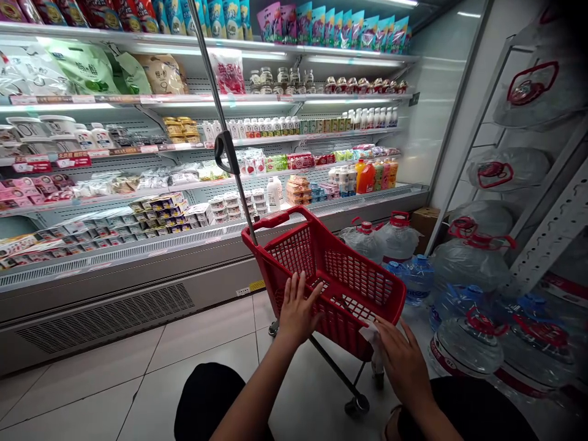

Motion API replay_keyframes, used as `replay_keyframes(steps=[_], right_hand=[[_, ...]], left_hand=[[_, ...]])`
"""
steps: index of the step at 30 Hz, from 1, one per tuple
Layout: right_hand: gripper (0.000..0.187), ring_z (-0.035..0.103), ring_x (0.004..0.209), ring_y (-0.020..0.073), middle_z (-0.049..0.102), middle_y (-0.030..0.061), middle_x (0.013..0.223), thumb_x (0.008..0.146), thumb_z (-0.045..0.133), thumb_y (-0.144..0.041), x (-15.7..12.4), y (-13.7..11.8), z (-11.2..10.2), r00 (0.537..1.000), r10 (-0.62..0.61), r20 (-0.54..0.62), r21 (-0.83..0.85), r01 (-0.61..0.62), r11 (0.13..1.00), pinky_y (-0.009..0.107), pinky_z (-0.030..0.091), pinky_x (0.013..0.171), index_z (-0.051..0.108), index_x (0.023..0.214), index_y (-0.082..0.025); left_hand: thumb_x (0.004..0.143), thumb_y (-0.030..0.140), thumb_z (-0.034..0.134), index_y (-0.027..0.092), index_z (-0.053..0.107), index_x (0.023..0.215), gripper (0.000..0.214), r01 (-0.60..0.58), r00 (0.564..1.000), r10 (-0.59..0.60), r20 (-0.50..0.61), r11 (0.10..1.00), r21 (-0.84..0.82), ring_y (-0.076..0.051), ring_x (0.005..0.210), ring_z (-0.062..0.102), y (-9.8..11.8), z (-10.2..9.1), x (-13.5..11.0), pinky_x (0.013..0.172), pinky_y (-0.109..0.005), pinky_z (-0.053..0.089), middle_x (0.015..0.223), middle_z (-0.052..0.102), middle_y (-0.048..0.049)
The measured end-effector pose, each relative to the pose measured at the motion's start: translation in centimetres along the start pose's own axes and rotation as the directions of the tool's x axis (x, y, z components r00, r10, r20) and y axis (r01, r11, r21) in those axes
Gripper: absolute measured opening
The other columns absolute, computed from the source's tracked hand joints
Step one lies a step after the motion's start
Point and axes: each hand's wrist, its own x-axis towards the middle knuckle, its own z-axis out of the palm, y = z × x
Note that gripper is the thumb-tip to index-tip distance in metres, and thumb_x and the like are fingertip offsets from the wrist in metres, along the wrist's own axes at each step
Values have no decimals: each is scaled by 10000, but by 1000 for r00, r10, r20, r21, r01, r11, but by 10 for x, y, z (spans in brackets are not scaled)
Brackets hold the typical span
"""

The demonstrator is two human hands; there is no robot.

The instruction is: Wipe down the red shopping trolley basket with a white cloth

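As the left hand splays, perhaps for steadying, a red basket stands before it.
Right hand pinches white tissue.

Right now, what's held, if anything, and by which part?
Right hand: a white wipe, held part hidden beneath the hand. Left hand: nothing, spread open at the red cart.

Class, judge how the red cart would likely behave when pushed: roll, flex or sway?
The red cart would probably roll easily, standing on wheels over smooth-looking floor tiles. Its plastic-looking walls seem stiff, so likely flex little. The tall pole at one end might make it sway.
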Motion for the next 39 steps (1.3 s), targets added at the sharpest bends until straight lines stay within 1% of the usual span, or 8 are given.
replay_keyframes(steps=[5,10,15,21,27,31,34,39], right_hand=[[453,708,1173,237,743,111,1300,1052,356,-139,35,-27,11,1000,7,0,-17,-7,1000,521,295,1271,565,1452,-176],[533,692,1178,265,732,151,1299,992,364,-71,78,-60,26,998,-62,1,-72,62,996,519,397,1193,508,1499,-153],[612,675,1212,245,720,122,1327,971,348,-29,79,-55,22,993,-111,34,-35,113,993,502,375,1213,468,1550,-188],[465,677,1191,222,728,82,1330,1033,387,-110,67,-19,15,993,-96,74,35,94,995,467,362,1198,571,1447,-217],[414,679,1167,259,748,105,1274,1047,389,-157,77,-23,29,1000,-23,4,32,23,999,458,422,1116,621,1388,-196],[524,659,1225,269,696,135,1380,1014,385,-126,107,-73,47,998,-60,15,99,58,993,457,455,1095,499,1524,-178],[641,584,1366,259,602,148,1513,996,366,-108,128,-106,55,997,-83,7,162,81,984,462,451,1141,326,1633,-166],[820,387,1545,240,374,141,1693,1011,455,-237,129,-98,36,978,-193,74,227,172,959,504,323,1272,17,1701,-168]], left_hand=[[771,360,860,359,359,1630,994,49,999,-49,-4,998,27,-462,1602,178,22,13,1,1245,-660,301,1750,231,-101],[875,342,714,300,205,1696,966,48,998,-43,-43,992,113,-417,1580,281,45,15,-9,1240,-582,321,1723,311,-121],[961,354,590,306,248,1688,805,-32,999,37,-33,992,124,-294,1535,385,13,-9,-5,1309,-512,208,1712,359,-24],[941,400,658,282,558,1515,594,64,995,-53,-86,990,126,-376,1584,275,-42,-44,12,1321,-618,124,1636,471,-80],[822,246,686,251,446,1602,816,67,995,-63,-73,996,51,-412,1547,317,-16,-42,11,1308,-598,238,1577,524,-77],[770,140,614,254,298,1668,958,36,998,-36,-60,999,12,-367,1511,392,0,-45,9,1304,-569,258,1659,439,-56],[753,64,551,226,217,1684,1003,14,996,-15,-87,1000,-9,-306,1561,343,-4,-52,5,1311,-531,260,1725,324,-70],[774,28,503,211,221,1676,962,-4,995,0,-103,999,-40,-238,1605,272,-17,-68,-1,1315,-479,275,1760,219,-65]])
